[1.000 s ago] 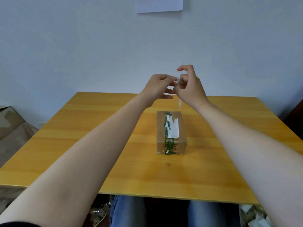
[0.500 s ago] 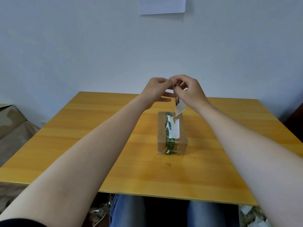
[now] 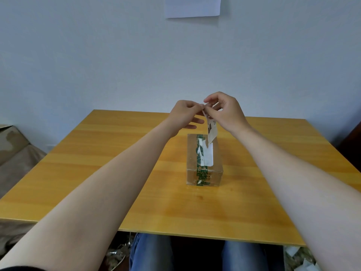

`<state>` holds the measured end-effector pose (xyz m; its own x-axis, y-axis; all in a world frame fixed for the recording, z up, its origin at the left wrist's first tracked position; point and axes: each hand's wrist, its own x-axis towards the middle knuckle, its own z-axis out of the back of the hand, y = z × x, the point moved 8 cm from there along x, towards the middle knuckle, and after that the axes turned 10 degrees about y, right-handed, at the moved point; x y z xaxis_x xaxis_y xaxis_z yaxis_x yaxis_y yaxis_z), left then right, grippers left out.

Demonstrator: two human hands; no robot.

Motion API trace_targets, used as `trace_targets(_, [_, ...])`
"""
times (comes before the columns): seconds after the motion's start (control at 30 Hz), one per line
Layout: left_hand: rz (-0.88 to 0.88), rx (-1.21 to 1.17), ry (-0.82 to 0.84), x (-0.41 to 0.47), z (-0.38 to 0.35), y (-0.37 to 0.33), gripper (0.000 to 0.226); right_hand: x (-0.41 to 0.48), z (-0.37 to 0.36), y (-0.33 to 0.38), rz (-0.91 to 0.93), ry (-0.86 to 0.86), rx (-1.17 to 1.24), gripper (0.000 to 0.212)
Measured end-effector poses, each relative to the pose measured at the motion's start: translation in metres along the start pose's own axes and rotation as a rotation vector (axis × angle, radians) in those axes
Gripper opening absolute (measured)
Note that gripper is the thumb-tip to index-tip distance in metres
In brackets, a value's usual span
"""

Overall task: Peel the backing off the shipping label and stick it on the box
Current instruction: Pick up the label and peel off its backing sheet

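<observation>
A small brown cardboard box (image 3: 216,173) with green tape and a white patch on top stands in the middle of the wooden table (image 3: 117,173). Above its far end hangs a small white shipping label (image 3: 212,132) with dark print, held up in the air. My left hand (image 3: 185,115) pinches the label's top edge with thumb and forefinger. My right hand (image 3: 224,112) pinches the same top edge from the other side. The label's lower end dangles just over the box top; whether it touches the box is unclear.
A white sheet of paper (image 3: 193,6) is stuck on the wall behind the table. A brown covered seat (image 3: 13,151) stands to the left of the table. Scraps of paper lie on the floor at bottom right (image 3: 298,261).
Both hands have come down a little and the label now hangs lower and longer below the fingers, showing its printed face. The box has not moved.
</observation>
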<state>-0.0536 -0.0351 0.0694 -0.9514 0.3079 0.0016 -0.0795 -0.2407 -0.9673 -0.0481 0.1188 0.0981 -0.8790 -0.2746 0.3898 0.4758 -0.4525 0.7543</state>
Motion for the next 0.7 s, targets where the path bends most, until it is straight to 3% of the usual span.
trace_targets(0.7, [0.028, 0.016, -0.016, -0.007, 0.005, 0.012, 0.014, -0.003, -0.008, -0.024, -0.065, 0.035, 0.008, 0.005])
